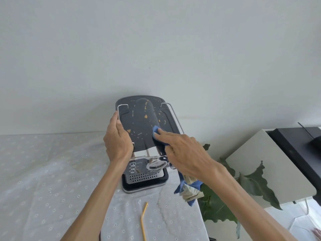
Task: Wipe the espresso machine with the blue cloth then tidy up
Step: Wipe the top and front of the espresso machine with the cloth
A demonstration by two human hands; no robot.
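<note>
The espresso machine (139, 119) stands on the table against the wall, seen from above, its dark top flecked with yellow and white crumbs. My left hand (118, 140) grips the machine's left side by the wire rail. My right hand (184, 152) presses the blue cloth (157, 132) onto the right part of the dark top with fingers stretched out. The cloth's loose end, blue with a pale striped patch, hangs below my right wrist (190, 188) past the table's edge. The chrome front and perforated drip tray (144, 177) show below my hands.
A white eyelet tablecloth (43, 180) covers the table. A yellow bent straw (143, 221) lies near the front edge. Right of the table stand a green leafy plant (243, 188), a pale cabinet (271, 164) and a black surface (298, 141).
</note>
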